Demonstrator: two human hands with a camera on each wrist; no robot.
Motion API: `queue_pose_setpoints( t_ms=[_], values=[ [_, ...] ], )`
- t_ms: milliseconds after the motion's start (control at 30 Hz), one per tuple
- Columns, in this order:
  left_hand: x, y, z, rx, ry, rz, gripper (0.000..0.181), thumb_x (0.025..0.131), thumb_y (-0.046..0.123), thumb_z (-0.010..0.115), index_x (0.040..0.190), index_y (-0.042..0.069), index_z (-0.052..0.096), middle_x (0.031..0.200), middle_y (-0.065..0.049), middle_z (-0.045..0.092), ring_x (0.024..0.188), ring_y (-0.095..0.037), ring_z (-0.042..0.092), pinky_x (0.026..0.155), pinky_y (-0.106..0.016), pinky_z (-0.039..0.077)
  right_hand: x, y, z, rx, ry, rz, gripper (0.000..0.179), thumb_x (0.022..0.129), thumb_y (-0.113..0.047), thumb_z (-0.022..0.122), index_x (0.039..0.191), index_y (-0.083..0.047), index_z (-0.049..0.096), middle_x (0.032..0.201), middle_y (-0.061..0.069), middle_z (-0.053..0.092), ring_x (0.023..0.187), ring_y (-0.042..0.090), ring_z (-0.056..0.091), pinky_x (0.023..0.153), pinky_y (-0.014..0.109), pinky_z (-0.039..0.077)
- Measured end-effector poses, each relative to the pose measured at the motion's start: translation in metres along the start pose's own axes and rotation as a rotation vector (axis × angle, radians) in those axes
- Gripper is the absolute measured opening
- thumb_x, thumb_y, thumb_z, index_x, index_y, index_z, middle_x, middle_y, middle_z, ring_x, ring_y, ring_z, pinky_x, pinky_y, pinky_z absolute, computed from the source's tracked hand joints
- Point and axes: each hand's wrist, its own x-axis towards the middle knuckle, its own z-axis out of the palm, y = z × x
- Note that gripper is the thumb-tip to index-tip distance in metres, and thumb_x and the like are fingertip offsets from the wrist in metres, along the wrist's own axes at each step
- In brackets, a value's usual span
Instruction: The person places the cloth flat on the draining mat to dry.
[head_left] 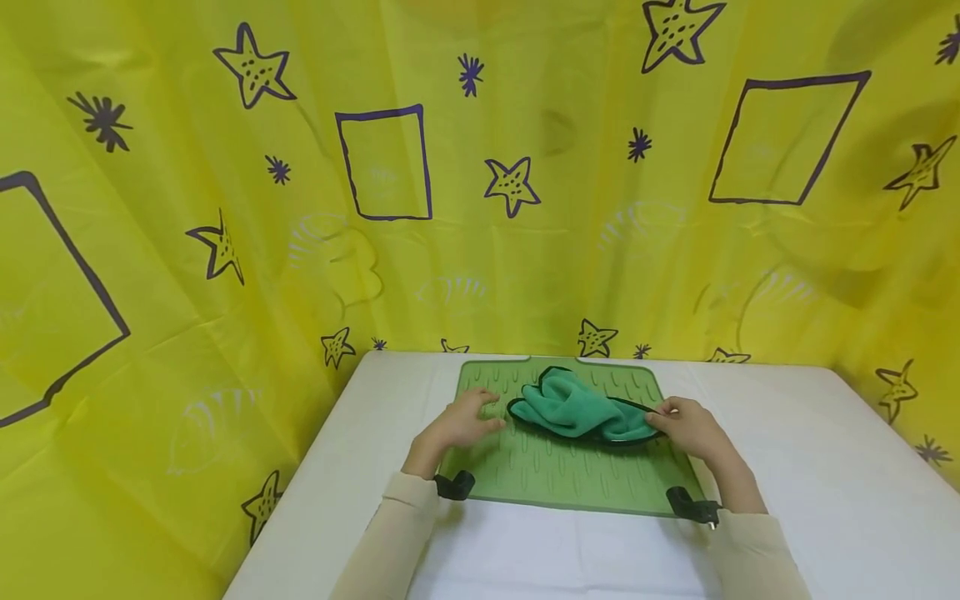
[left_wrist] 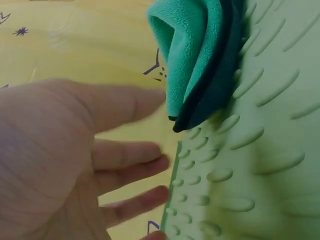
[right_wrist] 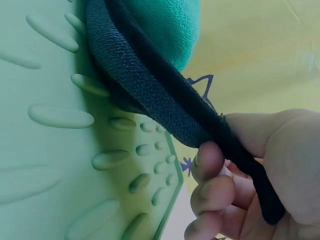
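Note:
A green cloth [head_left: 573,404] with a dark border lies bunched on a light green ridged mat [head_left: 525,479]. Its underside looks dark grey in the right wrist view. My right hand [head_left: 688,427] pinches the cloth's dark-edged right end between thumb and fingers; in the right wrist view the dark edging [right_wrist: 175,95] runs into that grip. My left hand [head_left: 467,419] is spread beside the cloth's left end, fingers apart and holding nothing. In the left wrist view the left thumb reaches close to the cloth's folded tip [left_wrist: 187,65]; whether it touches cannot be told.
The mat lies on a white table [head_left: 810,450]. A yellow curtain [head_left: 465,275] with stars and rectangles surrounds the table's back and sides. A black wrist device [head_left: 455,485] is on the left wrist, and another black device [head_left: 690,506] is on the right.

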Motion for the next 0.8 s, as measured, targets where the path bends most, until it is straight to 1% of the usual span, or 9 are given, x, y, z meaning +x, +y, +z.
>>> queue_pose_setpoints(
  t_ms=[133, 233, 300, 433, 500, 567, 667, 733, 800],
  values=[
    [0.005, -0.002, 0.006, 0.009, 0.052, 0.029, 0.043, 0.1, 0.026, 0.066, 0.134, 0.0, 0.063, 0.135, -0.019, 0.064, 0.13, -0.039, 0.057, 0.107, -0.055, 0.047, 0.0, 0.0, 0.001, 0.041, -0.053, 0.005, 0.024, 0.103, -0.022, 0.06, 0.099, 0.001, 0.058, 0.072, 0.003, 0.057, 0.064, 0.017, 0.049, 0.057, 0.032, 0.042],
    [0.01, 0.0, 0.019, 0.022, 0.105, 0.064, 0.036, 0.1, 0.025, 0.065, 0.132, 0.006, 0.064, 0.131, -0.017, 0.068, 0.125, -0.036, 0.062, 0.103, -0.052, 0.05, -0.001, -0.001, 0.003, 0.064, -0.098, 0.006, 0.021, 0.102, -0.019, 0.059, 0.099, 0.002, 0.058, 0.063, 0.0, 0.05, 0.058, 0.016, 0.049, 0.055, 0.031, 0.043],
    [0.012, 0.002, 0.027, 0.066, 0.101, 0.086, 0.036, 0.101, 0.024, 0.063, 0.132, 0.007, 0.065, 0.132, -0.015, 0.068, 0.127, -0.034, 0.061, 0.106, -0.05, 0.049, -0.001, -0.001, 0.005, 0.065, -0.114, 0.001, 0.021, 0.102, -0.018, 0.059, 0.1, 0.003, 0.058, 0.06, -0.001, 0.046, 0.057, 0.016, 0.048, 0.055, 0.031, 0.043],
    [0.013, 0.006, 0.036, 0.155, 0.041, 0.103, 0.039, 0.103, 0.024, 0.06, 0.135, 0.003, 0.064, 0.14, -0.017, 0.063, 0.135, -0.037, 0.055, 0.113, -0.051, 0.044, -0.001, 0.002, 0.007, 0.071, -0.12, -0.015, 0.02, 0.101, -0.016, 0.06, 0.101, 0.003, 0.059, 0.059, -0.001, 0.048, 0.056, 0.016, 0.05, 0.054, 0.031, 0.043],
    [0.013, 0.006, 0.037, 0.117, 0.031, 0.09, 0.039, 0.103, 0.023, 0.058, 0.134, 0.0, 0.065, 0.14, -0.019, 0.062, 0.135, -0.038, 0.054, 0.113, -0.052, 0.044, -0.001, 0.002, 0.006, 0.065, -0.119, -0.031, 0.019, 0.101, -0.016, 0.06, 0.098, 0.003, 0.059, 0.059, -0.001, 0.049, 0.056, 0.016, 0.051, 0.053, 0.031, 0.043],
    [0.011, 0.007, 0.033, 0.018, 0.046, 0.057, 0.037, 0.104, 0.021, 0.057, 0.133, -0.002, 0.065, 0.142, -0.021, 0.059, 0.137, -0.04, 0.052, 0.113, -0.054, 0.043, -0.001, 0.001, 0.005, 0.058, -0.112, -0.043, 0.018, 0.101, -0.016, 0.06, 0.094, 0.001, 0.06, 0.06, -0.001, 0.05, 0.055, 0.016, 0.051, 0.053, 0.03, 0.044],
    [0.008, 0.009, 0.024, -0.085, 0.115, 0.017, 0.035, 0.104, 0.022, 0.057, 0.129, 0.0, 0.068, 0.138, -0.019, 0.062, 0.135, -0.038, 0.054, 0.11, -0.054, 0.045, 0.0, -0.001, 0.002, 0.041, -0.102, -0.07, 0.02, 0.101, -0.017, 0.061, 0.089, -0.002, 0.059, 0.064, 0.001, 0.052, 0.057, 0.015, 0.05, 0.054, 0.03, 0.044],
    [0.006, 0.011, 0.016, -0.084, 0.207, -0.002, 0.033, 0.104, 0.025, 0.059, 0.124, 0.002, 0.072, 0.131, -0.016, 0.068, 0.128, -0.035, 0.061, 0.105, -0.051, 0.05, -0.001, -0.003, -0.001, 0.038, -0.091, -0.09, 0.02, 0.101, -0.018, 0.061, 0.087, -0.003, 0.058, 0.067, 0.001, 0.052, 0.06, 0.014, 0.048, 0.055, 0.03, 0.043],
    [0.006, 0.012, 0.009, -0.053, 0.325, -0.02, 0.031, 0.104, 0.028, 0.06, 0.117, 0.005, 0.076, 0.12, -0.013, 0.075, 0.112, -0.031, 0.07, 0.091, -0.046, 0.057, -0.001, -0.005, -0.004, 0.046, -0.083, -0.118, 0.021, 0.101, -0.018, 0.061, 0.086, -0.003, 0.058, 0.069, 0.001, 0.051, 0.062, 0.014, 0.046, 0.057, 0.029, 0.041]
  ],
)
